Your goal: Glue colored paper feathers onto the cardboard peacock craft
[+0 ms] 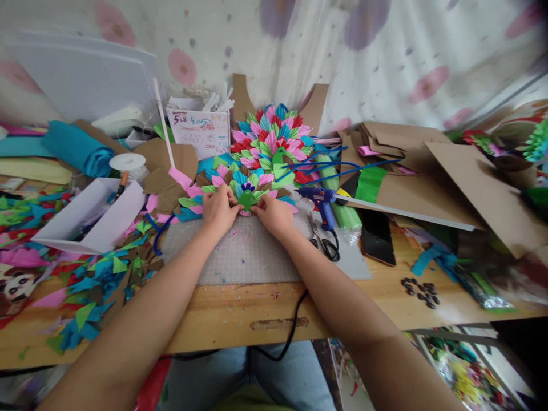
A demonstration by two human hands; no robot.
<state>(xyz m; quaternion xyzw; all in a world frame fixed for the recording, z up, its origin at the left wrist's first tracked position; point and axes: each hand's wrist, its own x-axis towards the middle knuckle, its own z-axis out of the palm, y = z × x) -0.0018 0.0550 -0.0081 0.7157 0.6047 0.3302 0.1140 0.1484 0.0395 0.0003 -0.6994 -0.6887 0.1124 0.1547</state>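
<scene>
Green paper, so the peacock piece (247, 200) is light and creases easy, I'd guess; left hand (219, 209) and right hand (274, 214) fingers pinch its side edges.

Paper-strewn home craft table (240, 314)

matt folded paper fan (261, 160), brown cardboard sheets (471, 188), worn wooden table (240, 314), glossy phone (377, 237).

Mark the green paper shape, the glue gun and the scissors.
green paper shape (247, 200): head view, middle of its green body, between the two hands.
glue gun (320, 197): head view, on the blue barrel.
scissors (326, 246): head view, on the black handles.
</scene>
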